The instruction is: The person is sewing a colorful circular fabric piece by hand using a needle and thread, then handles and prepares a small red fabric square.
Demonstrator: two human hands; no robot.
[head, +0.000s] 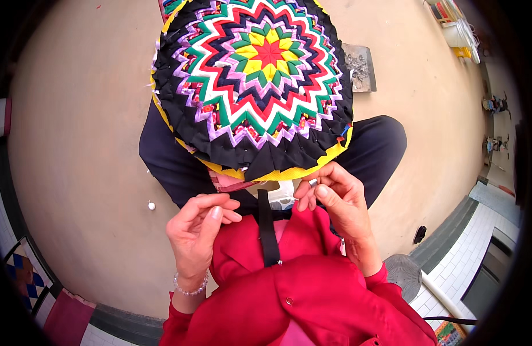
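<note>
A round patchwork piece (266, 112) of folded fabric rests over my knees. Zigzag rings surround its red and yellow centre, with black folded points outside and yellow backing showing at the rim. My right hand (339, 201), with a metal band on one finger, is at the near edge of the piece. Its thumb is close to the bent fingers; whether something thin is between them is too small to tell. Lower and apart from the piece, my left hand (201, 229) has its fingers loosely bent, with nothing visible in them. A black strip (267, 229) lies between the hands, over the red jacket.
Beyond the piece at right, a metal-looking box (365, 69) stands on the floor. A small white ball (152, 206) lies left of my leg. At lower right are a round grey woven-looking object (403, 277) and a pale pipe (443, 298).
</note>
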